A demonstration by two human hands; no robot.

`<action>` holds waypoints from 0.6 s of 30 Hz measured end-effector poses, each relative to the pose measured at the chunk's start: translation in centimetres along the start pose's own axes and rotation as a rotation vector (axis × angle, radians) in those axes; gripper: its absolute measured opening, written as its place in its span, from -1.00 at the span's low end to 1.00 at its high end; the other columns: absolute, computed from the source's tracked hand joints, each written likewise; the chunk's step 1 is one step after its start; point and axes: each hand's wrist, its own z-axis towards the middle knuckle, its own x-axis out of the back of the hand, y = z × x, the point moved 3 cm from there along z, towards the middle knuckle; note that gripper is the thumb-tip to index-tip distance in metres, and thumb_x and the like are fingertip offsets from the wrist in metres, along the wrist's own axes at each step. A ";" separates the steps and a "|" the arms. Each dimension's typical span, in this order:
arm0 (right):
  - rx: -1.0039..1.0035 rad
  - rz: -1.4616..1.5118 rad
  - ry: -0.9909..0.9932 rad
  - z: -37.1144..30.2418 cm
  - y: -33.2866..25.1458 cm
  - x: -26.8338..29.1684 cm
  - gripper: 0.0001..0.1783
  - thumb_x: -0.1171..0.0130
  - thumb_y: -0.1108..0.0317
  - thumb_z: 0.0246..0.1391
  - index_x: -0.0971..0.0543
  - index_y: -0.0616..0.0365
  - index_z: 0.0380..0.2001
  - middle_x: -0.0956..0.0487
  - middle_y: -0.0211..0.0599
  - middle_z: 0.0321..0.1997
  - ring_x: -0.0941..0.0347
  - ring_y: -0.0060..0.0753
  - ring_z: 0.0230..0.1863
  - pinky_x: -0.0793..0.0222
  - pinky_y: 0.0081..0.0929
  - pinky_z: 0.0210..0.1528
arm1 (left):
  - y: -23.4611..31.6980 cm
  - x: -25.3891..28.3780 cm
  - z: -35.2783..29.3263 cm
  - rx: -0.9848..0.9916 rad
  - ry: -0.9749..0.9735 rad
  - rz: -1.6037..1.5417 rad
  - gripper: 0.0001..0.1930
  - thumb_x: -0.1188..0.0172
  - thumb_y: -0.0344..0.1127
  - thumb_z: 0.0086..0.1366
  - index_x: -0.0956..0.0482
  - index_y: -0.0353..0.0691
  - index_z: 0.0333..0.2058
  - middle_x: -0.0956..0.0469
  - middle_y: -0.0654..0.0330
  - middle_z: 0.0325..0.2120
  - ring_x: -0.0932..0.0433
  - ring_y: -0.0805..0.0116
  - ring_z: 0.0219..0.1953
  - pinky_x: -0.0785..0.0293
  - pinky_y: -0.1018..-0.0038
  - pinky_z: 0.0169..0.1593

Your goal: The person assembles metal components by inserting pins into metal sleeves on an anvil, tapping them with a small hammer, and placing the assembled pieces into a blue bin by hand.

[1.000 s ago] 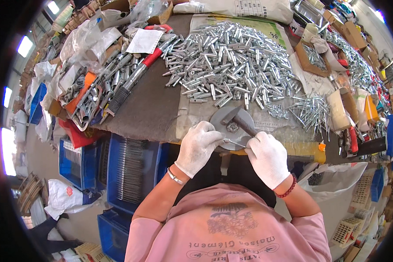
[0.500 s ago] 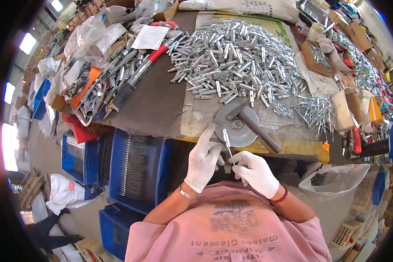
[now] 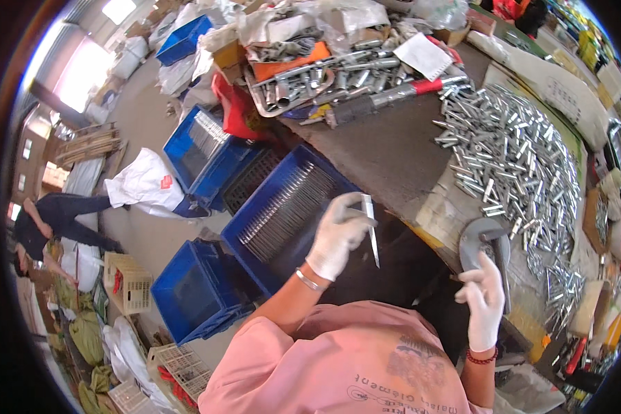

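In my gloved left hand [image 3: 337,238], pinched between the fingers, is a slim metal rod with a wider silvery sleeve [image 3: 370,210] at its top. It hangs near the blue crate [image 3: 231,238] holding rows of similar rods [image 3: 290,210]. My gloved right hand [image 3: 483,300] is open, index finger stretched out and the others partly bent, with nothing seen in it. It is close to a round grey metal disc [image 3: 470,245] on the bench edge. A hammer [image 3: 506,279] lies across the disc, just right of that hand.
A large heap of silvery metal sleeves [image 3: 517,152] covers the bench on the right, with thin metal pins [image 3: 566,290] nearer. Tools and tubes [image 3: 352,76] crowd the far bench. More blue crates [image 3: 193,290] stand at left. A person [image 3: 62,221] in dark clothes is beyond them.
My view has swung left. My hands have parted: the left carries the rod with its sleeve toward the crate, and the right has let go of the rod and moved beside the disc.
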 end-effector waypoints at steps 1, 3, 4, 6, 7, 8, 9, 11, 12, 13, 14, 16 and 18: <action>0.015 0.002 0.009 0.5 0.1 0.6 -0.35 -0.02 0.62 0.36 -0.36 0.27 0.51 -0.66 -0.23 -0.07 -0.53 -0.66 -0.38 -0.54 -0.66 -0.29 | -0.4 3.0 1.0 0.011 0.096 -0.021 -0.37 -0.34 -0.51 0.30 -0.41 -0.34 0.33 -0.64 0.18 -0.24 -0.41 0.62 -0.47 -0.23 0.66 -0.48; 0.000 0.044 -0.004 1.2 0.5 1.1 -0.38 -0.01 0.59 0.38 -0.38 0.29 0.50 -0.67 -0.22 -0.13 -0.51 -0.67 -0.45 -0.50 -0.67 -0.36 | -2.8 9.7 3.3 0.028 0.333 0.016 -0.34 -0.38 -0.49 0.27 -0.42 -0.34 0.35 -0.65 0.19 -0.25 -0.43 0.60 -0.48 -0.26 0.62 -0.47; 0.021 0.041 0.008 1.2 0.4 0.9 -0.40 0.00 0.55 0.40 -0.38 0.31 0.49 -0.67 -0.22 -0.17 -0.51 -0.67 -0.47 -0.49 -0.67 -0.40 | -3.9 12.8 4.7 0.047 0.411 0.062 -0.36 -0.38 -0.48 0.27 -0.46 -0.34 0.33 -0.66 0.19 -0.28 -0.44 0.59 -0.47 -0.29 0.59 -0.46; 0.031 0.027 0.013 1.5 0.4 0.6 -0.38 -0.02 0.46 0.40 -0.38 0.34 0.49 -0.66 -0.24 -0.19 -0.49 -0.66 -0.49 -0.46 -0.68 -0.43 | -6.2 17.7 7.3 0.042 0.496 0.052 -0.38 -0.37 -0.48 0.28 -0.48 -0.34 0.32 -0.66 0.18 -0.29 -0.47 0.56 -0.47 -0.31 0.58 -0.46; 0.037 0.014 0.029 1.6 0.4 0.6 -0.35 -0.04 0.37 0.40 -0.37 0.37 0.49 -0.65 -0.26 -0.21 -0.47 -0.65 -0.52 -0.42 -0.68 -0.46 | -6.8 19.0 8.9 0.056 0.529 0.073 -0.41 -0.35 -0.48 0.30 -0.48 -0.35 0.31 -0.65 0.19 -0.31 -0.49 0.53 -0.47 -0.34 0.57 -0.45; 0.043 0.025 0.034 1.6 0.6 0.7 -0.35 -0.06 0.34 0.41 -0.37 0.39 0.48 -0.65 -0.25 -0.21 -0.47 -0.64 -0.53 -0.42 -0.68 -0.47 | -6.8 19.2 10.7 0.072 0.534 0.041 -0.43 -0.34 -0.49 0.31 -0.49 -0.35 0.30 -0.65 0.19 -0.31 -0.50 0.52 -0.47 -0.35 0.56 -0.46; 0.048 0.026 0.033 1.6 0.6 0.8 -0.35 -0.06 0.34 0.41 -0.37 0.39 0.48 -0.65 -0.25 -0.21 -0.47 -0.64 -0.53 -0.42 -0.68 -0.47 | -6.7 19.8 12.1 0.085 0.549 0.008 -0.44 -0.33 -0.49 0.31 -0.49 -0.36 0.29 -0.65 0.20 -0.31 -0.51 0.51 -0.47 -0.36 0.55 -0.47; 0.051 0.041 0.032 1.6 0.6 0.8 -0.35 -0.07 0.32 0.42 -0.37 0.41 0.48 -0.65 -0.23 -0.21 -0.48 -0.64 -0.52 -0.42 -0.68 -0.47 | -8.1 21.8 16.1 0.057 0.578 0.032 -0.46 -0.35 -0.51 0.27 -0.53 -0.36 0.24 -0.63 0.21 -0.37 -0.50 0.50 -0.52 -0.36 0.52 -0.50; 0.060 0.046 0.037 1.5 0.6 0.8 -0.36 -0.08 0.31 0.43 -0.36 0.42 0.47 -0.65 -0.22 -0.21 -0.48 -0.63 -0.52 -0.43 -0.67 -0.46 | -8.1 21.8 18.0 0.072 0.589 0.058 -0.47 -0.36 -0.52 0.26 -0.54 -0.36 0.23 -0.63 0.22 -0.39 -0.49 0.50 -0.54 -0.36 0.52 -0.51; 0.064 0.043 0.049 1.5 0.6 0.7 -0.36 -0.08 0.31 0.43 -0.36 0.42 0.47 -0.65 -0.22 -0.21 -0.48 -0.63 -0.52 -0.43 -0.67 -0.46 | -8.4 21.6 19.6 0.052 0.648 0.052 -0.52 -0.39 -0.48 0.23 -0.62 -0.34 0.15 -0.64 0.19 -0.41 -0.55 0.45 -0.54 -0.42 0.49 -0.49; 0.055 0.039 0.054 1.4 0.7 0.7 -0.36 -0.08 0.32 0.43 -0.36 0.42 0.47 -0.65 -0.22 -0.21 -0.48 -0.63 -0.52 -0.43 -0.67 -0.46 | -8.8 21.8 21.1 0.059 0.702 0.103 -0.55 -0.42 -0.46 0.21 -0.65 -0.32 0.11 -0.67 0.16 -0.37 -0.60 0.39 -0.50 -0.49 0.44 -0.44; 0.035 0.070 -0.033 1.5 0.3 0.8 -0.36 -0.08 0.34 0.42 -0.36 0.42 0.47 -0.66 -0.21 -0.22 -0.49 -0.62 -0.52 -0.44 -0.66 -0.45 | -10.8 29.3 21.6 0.011 0.858 0.263 -0.59 -0.47 -0.38 0.17 -0.72 -0.28 0.03 -0.74 0.08 -0.28 -0.72 0.22 -0.34 -0.66 0.32 -0.23; 0.034 0.074 -0.001 1.6 0.7 1.0 -0.37 -0.07 0.40 0.40 -0.37 0.38 0.47 -0.67 -0.19 -0.21 -0.51 -0.61 -0.49 -0.48 -0.65 -0.42 | -11.7 27.0 24.4 0.021 0.930 0.327 -0.60 -0.45 -0.38 0.20 -0.73 -0.26 0.04 -0.76 0.07 -0.25 -0.74 0.21 -0.26 -0.68 0.30 -0.10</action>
